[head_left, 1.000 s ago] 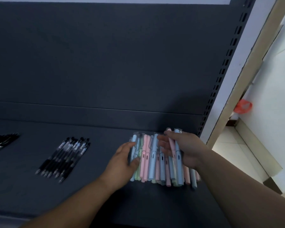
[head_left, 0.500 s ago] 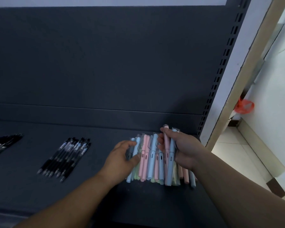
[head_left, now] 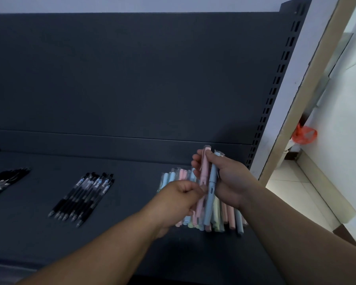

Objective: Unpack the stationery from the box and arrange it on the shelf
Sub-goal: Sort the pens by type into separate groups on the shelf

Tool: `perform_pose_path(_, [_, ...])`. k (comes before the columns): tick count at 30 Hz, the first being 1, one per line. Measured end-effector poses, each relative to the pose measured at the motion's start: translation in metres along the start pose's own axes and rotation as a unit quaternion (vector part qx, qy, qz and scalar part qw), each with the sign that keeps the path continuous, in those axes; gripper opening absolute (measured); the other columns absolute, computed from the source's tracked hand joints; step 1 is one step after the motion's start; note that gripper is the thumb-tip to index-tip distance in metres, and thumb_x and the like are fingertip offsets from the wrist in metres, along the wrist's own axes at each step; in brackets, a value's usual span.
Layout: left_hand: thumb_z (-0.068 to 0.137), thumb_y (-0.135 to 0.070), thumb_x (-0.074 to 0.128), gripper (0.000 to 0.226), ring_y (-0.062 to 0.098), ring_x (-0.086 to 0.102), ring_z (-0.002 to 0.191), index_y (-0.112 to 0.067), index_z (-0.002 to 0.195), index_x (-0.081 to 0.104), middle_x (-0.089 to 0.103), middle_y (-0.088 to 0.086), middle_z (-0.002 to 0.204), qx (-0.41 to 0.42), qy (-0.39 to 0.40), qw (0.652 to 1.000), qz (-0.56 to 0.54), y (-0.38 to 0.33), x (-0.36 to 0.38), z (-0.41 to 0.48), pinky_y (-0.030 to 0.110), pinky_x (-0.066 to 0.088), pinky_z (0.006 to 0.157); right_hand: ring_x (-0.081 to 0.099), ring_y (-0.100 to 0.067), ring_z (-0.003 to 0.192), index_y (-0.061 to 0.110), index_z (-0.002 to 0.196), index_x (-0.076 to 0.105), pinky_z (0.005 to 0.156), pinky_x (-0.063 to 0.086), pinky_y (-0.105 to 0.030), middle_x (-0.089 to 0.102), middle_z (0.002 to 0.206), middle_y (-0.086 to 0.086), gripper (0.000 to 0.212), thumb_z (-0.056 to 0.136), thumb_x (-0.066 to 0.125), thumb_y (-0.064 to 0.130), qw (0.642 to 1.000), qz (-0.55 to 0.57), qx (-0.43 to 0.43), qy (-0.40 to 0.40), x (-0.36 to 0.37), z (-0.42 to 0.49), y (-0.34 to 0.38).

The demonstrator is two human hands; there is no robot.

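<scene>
Now | left grip (head_left: 181,196): fingers curled against pink pen (head_left: 203,177), hold too blurred to tell | right grip (head_left: 228,182): clasps two pens, the pink one and blue pen (head_left: 211,188), over pastel pen pile (head_left: 220,214), uncountable, on shelf (head_left: 132,233) | leftward: black pen row (head_left: 82,196), second black pen row (head_left: 0,182).

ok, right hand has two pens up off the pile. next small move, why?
Likely the left hand takes the pink pen and lays it on the pastel pile: the right hand grips it with a blue pen above the pile, left fingers curled beside it.
</scene>
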State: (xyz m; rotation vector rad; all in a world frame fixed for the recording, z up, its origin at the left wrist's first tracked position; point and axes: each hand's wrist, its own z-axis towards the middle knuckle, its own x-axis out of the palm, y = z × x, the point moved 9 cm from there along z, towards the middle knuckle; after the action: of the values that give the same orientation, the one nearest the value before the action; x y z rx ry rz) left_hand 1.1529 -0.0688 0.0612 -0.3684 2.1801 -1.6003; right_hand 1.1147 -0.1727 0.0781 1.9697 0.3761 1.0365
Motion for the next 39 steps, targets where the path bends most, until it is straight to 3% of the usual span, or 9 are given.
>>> perform_pose_path(5, [0.088, -0.038, 0.064, 0.025, 0.009, 0.053, 0.055, -0.019, 0.072, 0.067, 0.064, -0.001, 0.064, 0.036, -0.146, 0.979, 0.139, -0.003, -0.045, 0.002, 0.018, 0.044, 0.055, 0.059, -0.015, 0.077, 0.013, 0.100, 0.069, 0.071, 0.050, -0.033, 0.068, 0.093, -0.004, 0.027, 0.097, 0.052, 0.035, 0.949, -0.296, -0.009, -0.105, -0.036, -0.004, 0.012])
perform_pose_path(11, [0.084, -0.042, 0.067, 0.023, 0.000, 0.056, 0.057, -0.022, 0.092, 0.058, 0.062, -0.008, 0.069, 0.040, -0.202, 0.944, 0.260, 0.008, -0.063, 0.001, 0.007, 0.038, 0.045, 0.047, -0.017, 0.061, 0.002, 0.110, 0.057, 0.056, 0.043, -0.030, 0.054, 0.072, -0.007, 0.029, 0.098, 0.052, 0.028, 0.952, -0.258, 0.010, -0.163, -0.059, 0.004, 0.015])
perform_pose_path(16, [0.087, -0.040, 0.065, 0.033, 0.001, 0.057, 0.074, -0.025, 0.114, 0.053, 0.060, -0.010, 0.091, 0.090, -0.197, 0.917, 0.334, 0.011, -0.055, 0.001, 0.007, 0.040, 0.058, 0.057, -0.020, 0.096, 0.012, 0.149, 0.026, 0.097, 0.048, -0.041, 0.056, 0.123, -0.010, 0.070, 0.093, 0.057, 0.039, 0.899, -0.400, -0.038, -0.171, -0.058, 0.007, 0.017])
perform_pose_path(20, [0.084, -0.058, 0.057, 0.061, 0.002, 0.032, 0.128, -0.037, 0.138, 0.040, 0.031, -0.018, 0.141, 0.130, -0.121, 0.908, 0.380, 0.027, -0.047, 0.000, 0.017, 0.027, 0.105, 0.051, -0.020, 0.121, 0.026, 0.145, 0.038, 0.098, 0.045, -0.036, 0.044, 0.146, -0.001, 0.065, 0.088, 0.064, 0.045, 0.822, -0.555, -0.078, -0.104, -0.052, -0.016, 0.007])
perform_pose_path(23, [0.061, -0.086, 0.044, 0.095, 0.000, 0.005, 0.142, -0.052, 0.144, 0.012, -0.002, -0.030, 0.152, 0.117, -0.019, 0.922, 0.370, 0.049, -0.039, 0.000, 0.029, 0.017, 0.118, 0.029, -0.018, 0.141, 0.029, 0.150, 0.024, 0.113, 0.033, -0.040, 0.017, 0.159, 0.008, 0.095, 0.073, 0.071, 0.059, 0.737, -0.671, -0.081, -0.024, -0.049, -0.031, -0.014])
perform_pose_path(26, [0.050, -0.089, 0.046, 0.112, 0.003, -0.007, 0.144, -0.053, 0.144, -0.003, -0.018, -0.031, 0.150, 0.127, 0.015, 0.898, 0.421, 0.059, -0.036, 0.001, 0.030, 0.013, 0.118, -0.007, -0.014, 0.148, 0.031, 0.152, -0.008, 0.121, 0.012, -0.044, -0.018, 0.158, 0.016, 0.132, 0.057, 0.074, 0.072, 0.671, -0.738, -0.069, 0.030, -0.056, -0.034, -0.035])
perform_pose_path(29, [0.050, -0.085, 0.048, 0.113, 0.006, -0.009, 0.144, -0.050, 0.145, -0.004, -0.019, -0.027, 0.151, 0.131, 0.001, 0.884, 0.449, 0.057, -0.034, 0.005, 0.031, 0.012, 0.118, -0.026, -0.014, 0.144, 0.036, 0.148, -0.023, 0.118, -0.002, -0.046, -0.033, 0.153, 0.015, 0.133, 0.059, 0.067, 0.077, 0.614, -0.784, -0.089, 0.034, -0.063, -0.031, -0.042])
perform_pose_path(33, [0.067, -0.068, 0.066, 0.107, 0.008, -0.006, 0.144, -0.041, 0.149, 0.003, -0.013, -0.018, 0.156, 0.132, -0.040, 0.883, 0.449, 0.051, -0.032, 0.010, 0.028, 0.008, 0.117, -0.023, -0.019, 0.145, 0.041, 0.146, -0.023, 0.115, -0.011, -0.050, -0.032, 0.155, 0.011, 0.119, 0.067, 0.055, 0.082, 0.583, -0.805, -0.106, 0.011, -0.067, -0.023, -0.044])
perform_pose_path(39, [0.068, -0.068, 0.067, 0.116, 0.012, -0.017, 0.144, -0.036, 0.150, -0.009, -0.024, -0.019, 0.153, 0.107, -0.038, 0.886, 0.449, 0.056, -0.026, 0.015, 0.039, 0.008, 0.120, -0.021, -0.020, 0.146, 0.039, 0.148, -0.020, 0.117, -0.008, -0.045, -0.030, 0.156, 0.010, 0.115, 0.072, 0.059, 0.075, 0.621, -0.776, -0.107, 0.021, -0.068, -0.021, -0.048])
